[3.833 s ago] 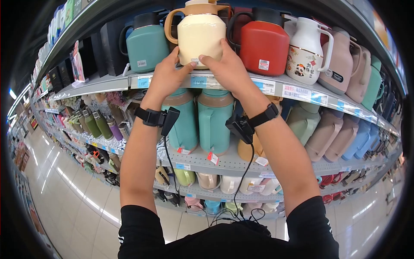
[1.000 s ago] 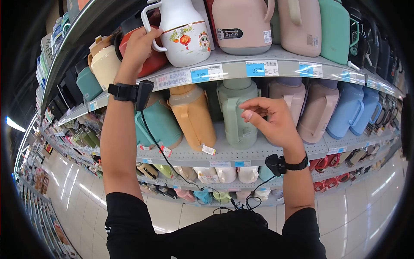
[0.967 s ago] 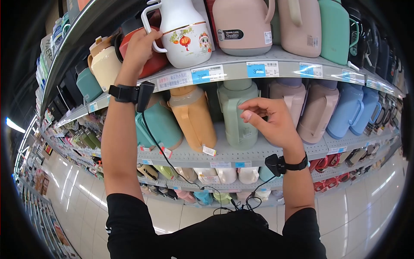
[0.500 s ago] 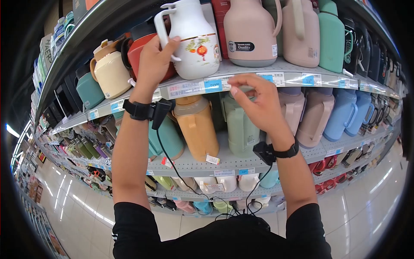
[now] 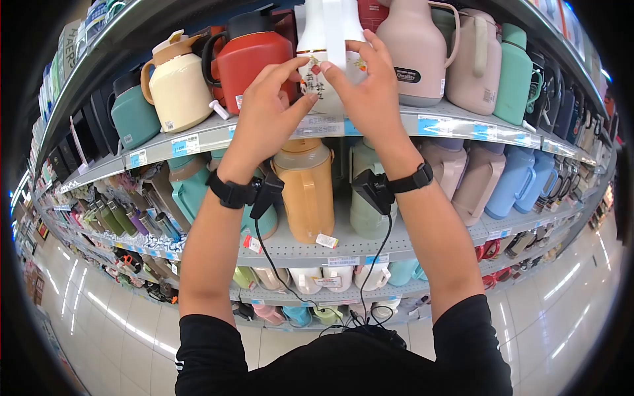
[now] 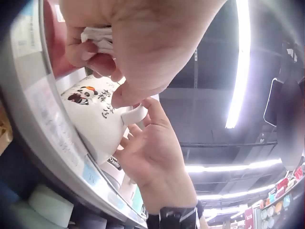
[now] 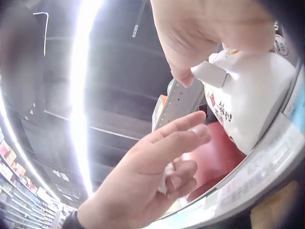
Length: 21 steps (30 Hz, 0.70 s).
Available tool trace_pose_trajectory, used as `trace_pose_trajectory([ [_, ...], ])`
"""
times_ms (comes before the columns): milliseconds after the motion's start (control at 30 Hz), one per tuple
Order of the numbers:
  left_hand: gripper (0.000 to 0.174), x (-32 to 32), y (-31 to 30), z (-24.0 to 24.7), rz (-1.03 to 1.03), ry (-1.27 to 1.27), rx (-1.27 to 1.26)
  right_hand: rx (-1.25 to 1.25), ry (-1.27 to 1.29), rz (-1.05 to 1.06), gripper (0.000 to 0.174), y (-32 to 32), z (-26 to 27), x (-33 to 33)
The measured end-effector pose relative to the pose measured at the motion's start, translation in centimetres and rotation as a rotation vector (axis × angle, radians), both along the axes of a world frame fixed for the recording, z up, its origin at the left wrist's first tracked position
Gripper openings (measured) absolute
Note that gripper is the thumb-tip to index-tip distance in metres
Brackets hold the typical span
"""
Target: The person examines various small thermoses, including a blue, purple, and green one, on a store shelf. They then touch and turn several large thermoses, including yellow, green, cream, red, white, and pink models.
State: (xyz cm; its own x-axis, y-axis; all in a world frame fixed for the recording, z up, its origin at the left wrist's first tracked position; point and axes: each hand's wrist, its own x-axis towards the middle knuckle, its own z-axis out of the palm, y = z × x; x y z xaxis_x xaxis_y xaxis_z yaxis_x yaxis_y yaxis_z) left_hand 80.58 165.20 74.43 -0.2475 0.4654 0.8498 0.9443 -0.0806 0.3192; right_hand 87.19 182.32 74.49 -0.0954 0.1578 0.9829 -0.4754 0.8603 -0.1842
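A white jug (image 5: 325, 87) with panda print and lettering stands at the front of the upper shelf, its handle (image 5: 335, 33) facing forward. My right hand (image 5: 373, 99) holds that handle, thumb on one side and fingers on the other, as the right wrist view shows. To the jug's left is my left hand (image 5: 267, 115), index and thumb tips right at the printed side. Its curled lower fingers hold a small crumpled white tissue (image 6: 97, 39), which also shows as a white wad (image 7: 166, 180) in the right wrist view. The palm hides it in the head view.
A red jug (image 5: 254, 63) and a cream jug (image 5: 178, 92) stand left of the white one. Right of it is a pinkish-beige jug (image 5: 413, 46). Price tags line the shelf edge (image 5: 198, 142). Below stand an orange flask (image 5: 304, 198) and several others.
The white jug has turned, bringing its handle from the left side to the front. My left hand has let go of the handle; my right hand has risen and taken it.
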Motion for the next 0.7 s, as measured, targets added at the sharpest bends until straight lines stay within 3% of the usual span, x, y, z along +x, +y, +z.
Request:
trace_pose_trajectory([
  [67,0.054,-0.6,-0.6,-0.9,0.12,0.06,0.023,-0.025,0.021,-0.129,0.047,-0.2,0.3,-0.9],
  [200,0.055,-1.3,-1.6,-3.4,0.105,0.132,-0.039,-0.061,0.117,-0.065,0.04,0.5,0.6,-2.1],
  [267,0.058,-1.6,-1.6,-4.3,0.125,0.217,-0.082,-0.401,0.043,0.427,0.031,0.7,0.6,-2.1],
  [300,0.061,-1.6,-1.6,-4.7,0.151,0.307,-0.096,-0.399,0.041,0.419,0.031,1.0,0.6,-2.0],
  [333,0.066,-1.5,-1.8,-5.2,0.073,0.105,-0.213,-0.458,0.018,0.53,0.033,1.4,0.6,-1.8],
  [367,0.066,-1.3,-1.9,-5.6,0.066,0.104,-0.212,-0.516,-0.003,0.642,0.034,1.8,0.6,-1.7],
  [700,0.067,-1.3,-1.7,-6.3,0.018,0.106,-0.276,-0.53,0.067,0.607,0.038,1.7,0.5,-2.0],
])
